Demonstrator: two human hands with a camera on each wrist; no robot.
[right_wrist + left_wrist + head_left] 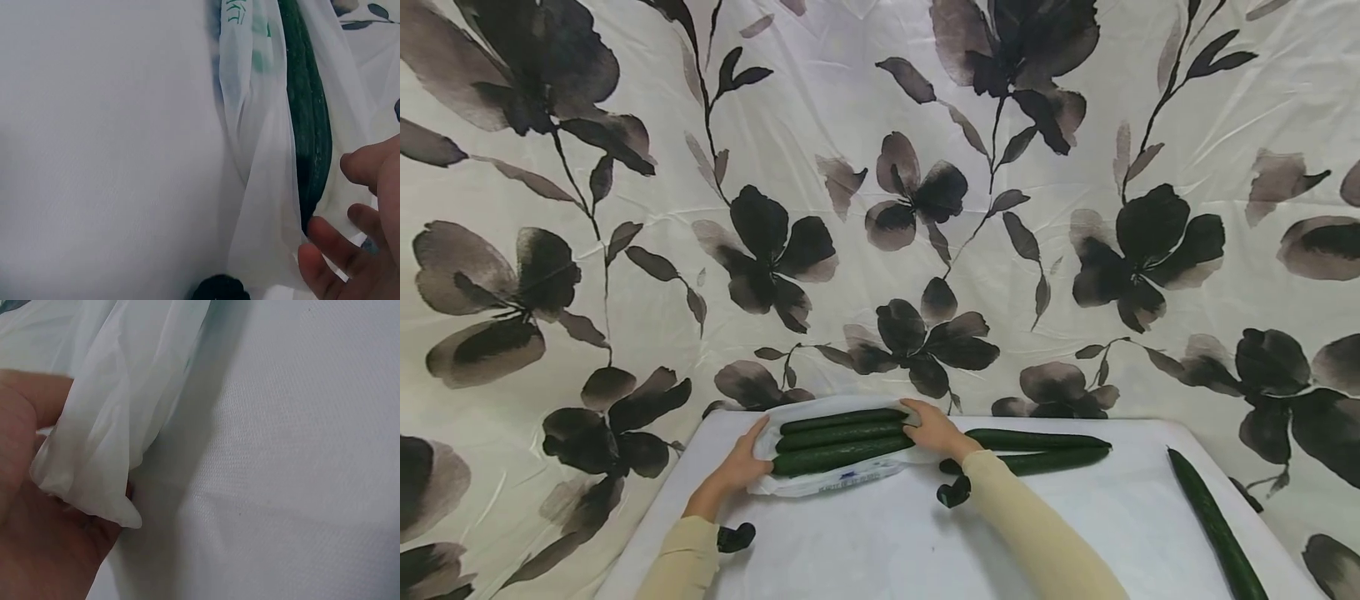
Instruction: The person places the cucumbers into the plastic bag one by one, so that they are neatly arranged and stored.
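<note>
the bag [790,487] lies at the back of the table [865,550], on the left half. in it are three cucumbers [842,437], lying side by side, one behind the other. the left hand [747,463] is at the left end of the bag, and the right hand [934,428] is at the right end. just right of that hand, two more cucumbers [1060,461] lie on the table, one behind the other. the last cucumber [1217,525] lies alone, farther right, near the table's right side. a big cloth [850,92] hangs behind everything.
</note>
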